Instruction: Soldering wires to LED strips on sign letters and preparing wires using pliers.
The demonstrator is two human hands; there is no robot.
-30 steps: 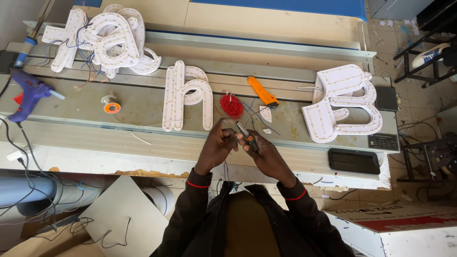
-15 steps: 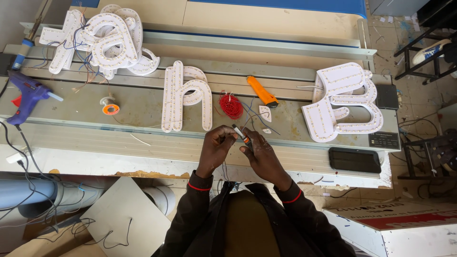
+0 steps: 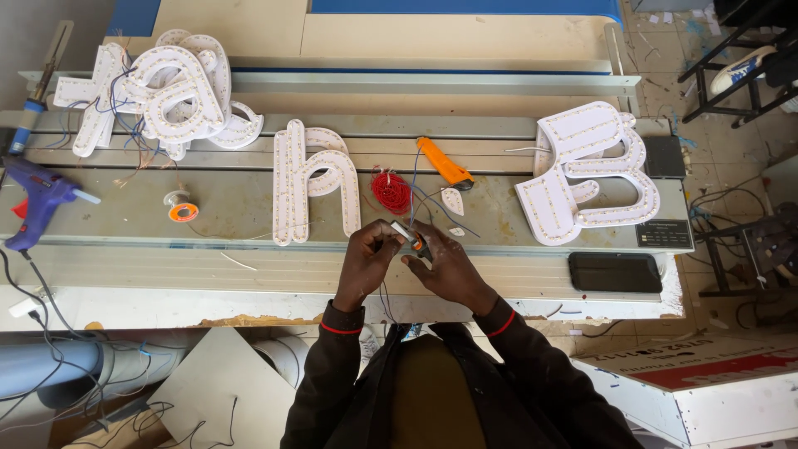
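Note:
My left hand [image 3: 368, 259] and my right hand [image 3: 446, 268] meet over the front of the grey workbench [image 3: 125, 262]. Between the fingers is a small silver and orange tool [image 3: 413, 239], gripped mainly by my right hand. My left hand pinches thin dark wires [image 3: 418, 187] that run up from the hands toward the bench's middle. More wire hangs down below my hands. A coil of red wire [image 3: 391, 190] lies just beyond the hands, beside a white lit-sign letter h [image 3: 312, 179].
An orange utility knife [image 3: 445, 162] and a small white teardrop piece [image 3: 453, 201] lie past the coil. Stacked white letters sit at far left [image 3: 158, 91] and right [image 3: 586, 170]. A blue glue gun [image 3: 37, 199], solder spool [image 3: 181, 210] and black phone [image 3: 615, 272] are also there.
Both hands stay together at the bench's front edge. The fingers and the small tool have shifted only slightly.

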